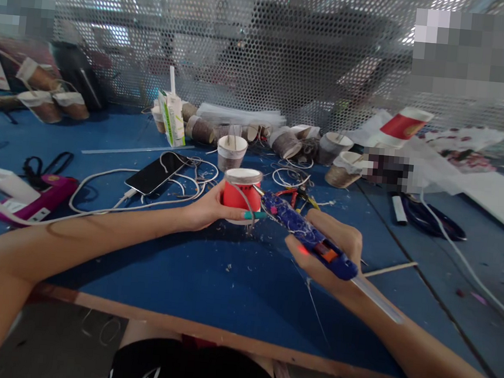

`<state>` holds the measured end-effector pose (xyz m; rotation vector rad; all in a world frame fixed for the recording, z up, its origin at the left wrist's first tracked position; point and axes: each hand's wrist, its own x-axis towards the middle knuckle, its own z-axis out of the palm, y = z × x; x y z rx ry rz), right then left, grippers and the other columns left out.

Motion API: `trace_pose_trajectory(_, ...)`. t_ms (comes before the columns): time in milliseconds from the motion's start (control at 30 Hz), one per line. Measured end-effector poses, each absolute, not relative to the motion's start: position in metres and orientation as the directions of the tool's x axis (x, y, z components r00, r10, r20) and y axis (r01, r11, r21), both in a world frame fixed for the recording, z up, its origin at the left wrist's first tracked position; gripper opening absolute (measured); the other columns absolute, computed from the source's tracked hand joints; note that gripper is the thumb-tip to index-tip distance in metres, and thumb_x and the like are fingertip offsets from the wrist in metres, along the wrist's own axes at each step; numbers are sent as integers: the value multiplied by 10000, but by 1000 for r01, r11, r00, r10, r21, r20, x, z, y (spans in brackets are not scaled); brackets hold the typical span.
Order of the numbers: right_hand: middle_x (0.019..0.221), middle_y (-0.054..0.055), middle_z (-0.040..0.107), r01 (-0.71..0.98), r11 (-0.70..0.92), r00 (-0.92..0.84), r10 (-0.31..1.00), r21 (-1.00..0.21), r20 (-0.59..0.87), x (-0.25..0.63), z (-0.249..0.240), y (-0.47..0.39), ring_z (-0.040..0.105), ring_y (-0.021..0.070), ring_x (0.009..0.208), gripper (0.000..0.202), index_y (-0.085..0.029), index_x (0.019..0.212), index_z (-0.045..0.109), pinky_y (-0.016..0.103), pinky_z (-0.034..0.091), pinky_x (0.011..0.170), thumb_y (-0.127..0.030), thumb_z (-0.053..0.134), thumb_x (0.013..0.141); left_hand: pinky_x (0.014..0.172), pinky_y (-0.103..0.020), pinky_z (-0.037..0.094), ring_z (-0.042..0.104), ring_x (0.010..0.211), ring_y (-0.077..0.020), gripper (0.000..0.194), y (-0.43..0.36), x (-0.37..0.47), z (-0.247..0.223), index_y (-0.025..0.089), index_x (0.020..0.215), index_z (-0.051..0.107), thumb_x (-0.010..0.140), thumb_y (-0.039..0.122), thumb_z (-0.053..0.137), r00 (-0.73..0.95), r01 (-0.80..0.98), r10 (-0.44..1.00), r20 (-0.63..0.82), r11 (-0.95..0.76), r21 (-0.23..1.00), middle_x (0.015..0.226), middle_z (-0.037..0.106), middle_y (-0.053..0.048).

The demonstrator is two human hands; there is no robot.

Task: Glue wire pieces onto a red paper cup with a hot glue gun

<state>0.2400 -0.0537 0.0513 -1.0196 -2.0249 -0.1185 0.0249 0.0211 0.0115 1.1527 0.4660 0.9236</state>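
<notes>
My left hand (206, 208) is closed around a red paper cup (235, 196) with a white rim, its thumb across the front. Grey-brown cord circles the cup below the rim, and a loose end hangs down its front. In my right hand (331, 243) is a blue hot glue gun (305, 229), with a clear glue stick (379, 300) jutting from its back. The gun's nozzle points at the cup's right side near the cord; whether it touches cannot be made out. Behind the red cup stands a white cup (232, 151) partly wrapped in cord.
A phone (157, 172) with a white cable lies left, near a purple power strip (39, 198). Several cord-wrapped cups, a drink carton (172, 118) and pliers (297, 200) are farther back. A perforated metal screen (247, 47) rises behind the blue table (174, 276).
</notes>
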Motion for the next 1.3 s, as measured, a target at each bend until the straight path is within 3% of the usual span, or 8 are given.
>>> trace_pose_trajectory(533,535,-70,304,697,658,-292,624,-286,725,238,52,-56,275,78,452,340,-239,617,277,268,260,441,-125,577,729,904,-398,529,667,869,-190,513,21,24,15,182,956,633,516,176,897,575,-393,802,162,97,914,892,698,-23)
trace_pose_trajectory(733,528,-71,292,711,633,-271,647,-305,713,239,51,-56,261,79,447,353,-238,617,256,269,251,438,-135,577,720,883,-400,542,685,874,-209,593,20,24,15,191,1041,641,509,208,901,596,-386,788,154,113,915,912,716,-36)
trace_pose_trajectory(967,530,-70,289,700,656,-302,629,-281,717,240,53,-55,268,77,443,346,-238,619,254,265,255,435,-141,567,730,802,-335,558,664,777,-156,500,20,23,18,172,895,637,486,227,920,602,-351,783,155,86,932,822,692,-4)
trace_pose_trajectory(1300,523,-75,285,705,648,-282,629,-288,725,239,51,-55,262,69,438,350,-236,608,253,259,245,429,-143,572,719,835,-378,531,661,786,-178,546,21,23,16,183,954,642,478,192,909,597,-369,790,139,116,922,830,702,-8)
